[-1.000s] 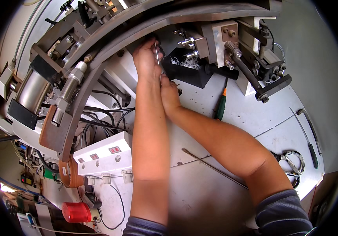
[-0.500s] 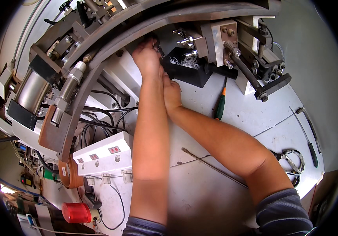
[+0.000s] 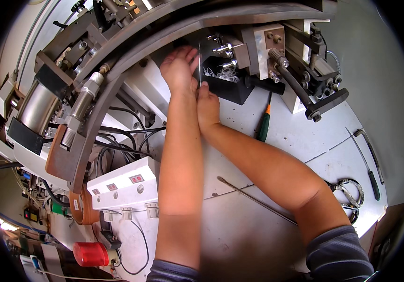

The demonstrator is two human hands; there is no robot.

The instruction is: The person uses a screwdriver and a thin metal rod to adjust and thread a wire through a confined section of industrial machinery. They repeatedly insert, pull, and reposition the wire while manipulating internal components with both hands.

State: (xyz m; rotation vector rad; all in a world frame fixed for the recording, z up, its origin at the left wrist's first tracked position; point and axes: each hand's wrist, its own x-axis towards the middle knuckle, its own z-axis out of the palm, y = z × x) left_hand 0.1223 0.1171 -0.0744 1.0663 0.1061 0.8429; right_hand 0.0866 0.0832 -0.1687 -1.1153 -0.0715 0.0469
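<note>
My left hand point(image 3: 179, 71) reaches in beneath the curved steel rail, its fingers loosely apart and nothing visible in them. Against its wrist rests my right hand point(image 3: 208, 107), closed, with the thumb up along a thin, shiny metal rod point(image 3: 199, 61). This rod stands nearly upright in the picture beside the left fingertips. What lies inside the right fist is hidden, so the rod's exact kind does not show. Just right of both hands sits a black open box point(image 3: 230, 90) with whitish stringy scraps point(image 3: 225, 74) in it.
Overhead arches the curved steel rail point(image 3: 202, 21), with a bolted metal block point(image 3: 268, 49) at right. A green-and-orange-handled screwdriver point(image 3: 263, 127), a long metal rod point(image 3: 258, 201) and scissors point(image 3: 351, 192) lie on the white tabletop. Left are a white control box point(image 3: 127, 185), cables and a red lamp point(image 3: 90, 254).
My left fingers have opened and spread. The right hand has shifted slightly up, its thumb raised, and the thin metal rod now shows upright between the hands.
</note>
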